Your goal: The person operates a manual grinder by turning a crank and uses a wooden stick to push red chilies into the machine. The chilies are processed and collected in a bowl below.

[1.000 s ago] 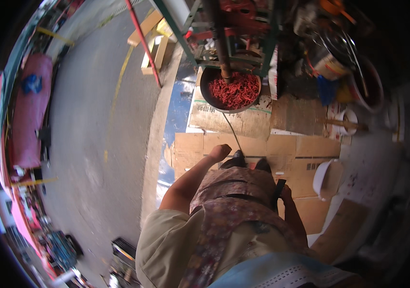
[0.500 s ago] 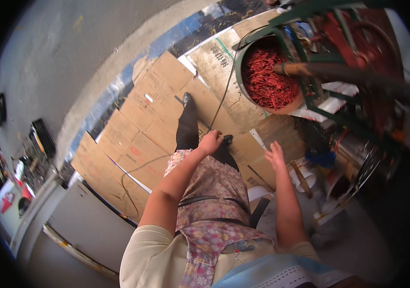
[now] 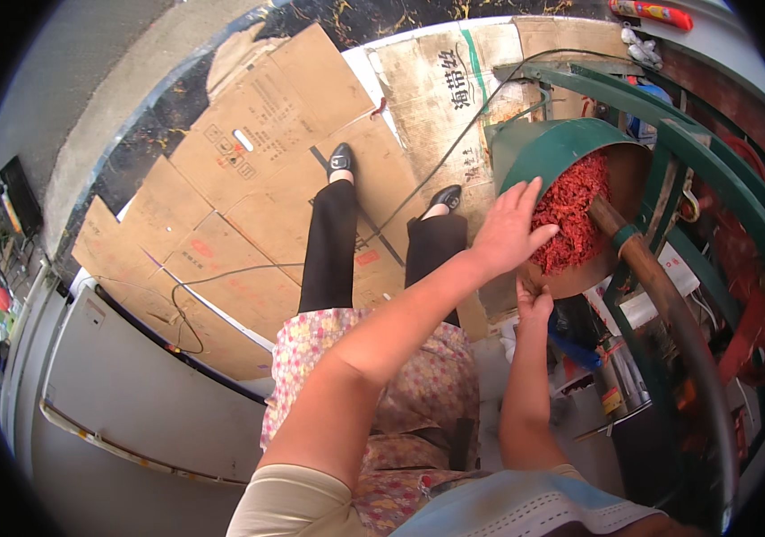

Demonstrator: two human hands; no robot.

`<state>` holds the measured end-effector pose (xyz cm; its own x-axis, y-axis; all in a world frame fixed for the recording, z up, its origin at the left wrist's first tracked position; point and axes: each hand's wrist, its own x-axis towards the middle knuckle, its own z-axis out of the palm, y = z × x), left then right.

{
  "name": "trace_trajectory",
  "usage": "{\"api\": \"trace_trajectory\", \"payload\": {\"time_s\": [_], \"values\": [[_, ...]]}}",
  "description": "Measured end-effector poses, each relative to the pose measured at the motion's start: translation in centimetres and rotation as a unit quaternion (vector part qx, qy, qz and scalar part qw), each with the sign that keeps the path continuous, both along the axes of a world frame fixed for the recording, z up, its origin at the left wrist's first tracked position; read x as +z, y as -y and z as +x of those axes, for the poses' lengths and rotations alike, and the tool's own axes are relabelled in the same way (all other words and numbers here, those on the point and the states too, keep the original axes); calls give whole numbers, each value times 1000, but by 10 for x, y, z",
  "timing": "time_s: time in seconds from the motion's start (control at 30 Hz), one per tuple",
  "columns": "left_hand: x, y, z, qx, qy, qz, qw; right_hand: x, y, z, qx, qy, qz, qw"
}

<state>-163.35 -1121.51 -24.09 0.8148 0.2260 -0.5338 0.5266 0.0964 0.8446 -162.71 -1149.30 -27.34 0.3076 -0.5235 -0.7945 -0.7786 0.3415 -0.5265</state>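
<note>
Head view: person stands on flattened cardboard sheets (image 3: 248, 206) spread over the floor, likely there to catch spills. The left hand (image 3: 509, 231) reaches across to the green drum (image 3: 551, 152), fingers spread flat, grip open, holding nothing, palm at the near rim just over the red chili pieces (image 3: 570, 210) inside. The right hand (image 3: 533, 300) sits under the drum's lower rim, seemingly bracing it; grip state cannot be told, fingers hidden. The drum tilts toward the person, so the contents face the hands. A brown pipe (image 3: 660, 304) runs out of the drum on the right; the green frame (image 3: 713, 188) crowds that side. Open room lies left, over the cardboard.
</note>
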Motion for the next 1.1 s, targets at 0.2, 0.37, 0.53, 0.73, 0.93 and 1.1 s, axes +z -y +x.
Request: {"api": "trace_trajectory", "payload": {"time_s": [0.2, 0.37, 0.53, 0.73, 0.93, 1.1], "values": [[-45, 13, 38, 23, 33, 69, 997, -13, 16, -16, 0, 56, 41, 998], [-57, 21, 44, -59, 17, 128, 990, -11, 24, -23, -29, 62, 134, 989], [-45, 21, 38, -85, 5, 89, 992, -17, 43, -23, -29, 47, 102, 993], [-28, 27, 24, -70, -90, 23, 993, -20, 63, -20, 27, 79, 90, 992], [-29, 34, 26, -67, -70, 137, 986, -7, 38, -10, 39, 36, 40, 998], [-33, 25, 37, -92, -46, 224, 969, 0, 26, -6, 42, 23, 39, 998]]}}
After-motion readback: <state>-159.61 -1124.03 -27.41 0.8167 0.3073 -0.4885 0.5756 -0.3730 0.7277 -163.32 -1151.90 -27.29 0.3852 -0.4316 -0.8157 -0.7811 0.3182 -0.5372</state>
